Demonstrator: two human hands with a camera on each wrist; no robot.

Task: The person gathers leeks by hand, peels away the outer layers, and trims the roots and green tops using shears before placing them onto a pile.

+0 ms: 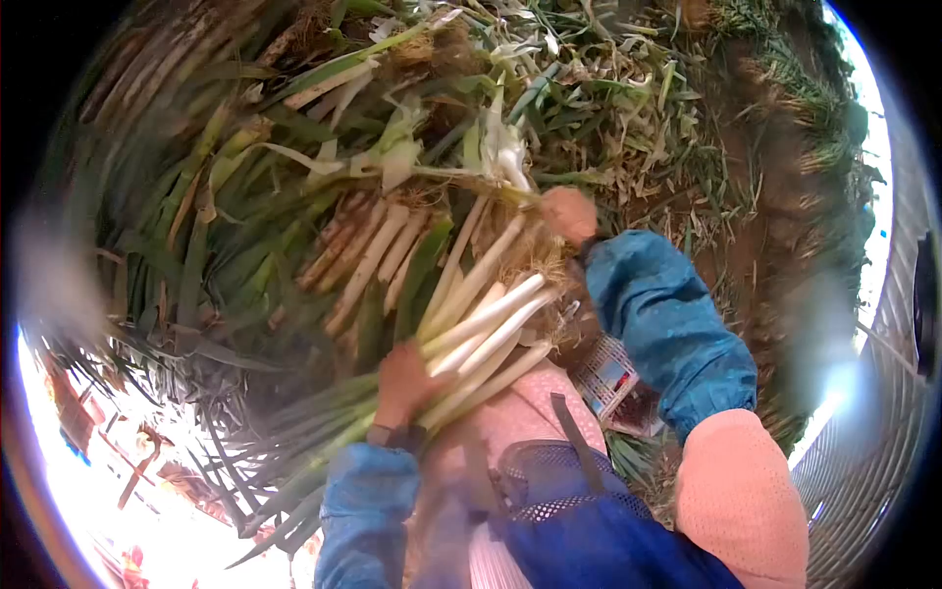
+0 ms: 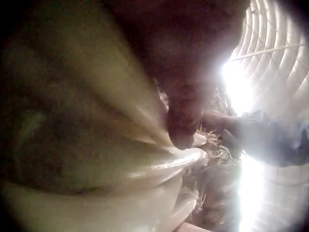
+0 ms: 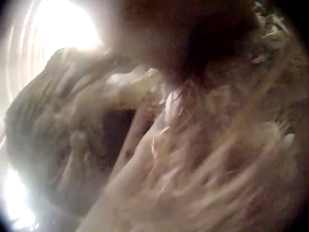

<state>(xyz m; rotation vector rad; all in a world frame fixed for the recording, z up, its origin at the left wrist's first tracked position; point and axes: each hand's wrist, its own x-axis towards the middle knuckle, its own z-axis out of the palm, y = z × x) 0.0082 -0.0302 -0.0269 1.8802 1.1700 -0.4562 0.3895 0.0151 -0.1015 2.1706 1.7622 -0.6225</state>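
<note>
In the head view, my left hand grips several long green onions around their pale stems. Their white root ends point up and right, over a pink-clothed lap. The left wrist view shows the same stems close up, with a finger lying over them. Beyond the root ends, my right hand is curled at the end of a pale onion leaf. The right wrist view has that hand dark and blurred above the stringy roots and a pale stem.
Heaped onions with green tops cover the left side. Stripped leaves litter the ground at the top. A white plastic basket stands by the right knee. Bare soil and a green crop row lie to the right.
</note>
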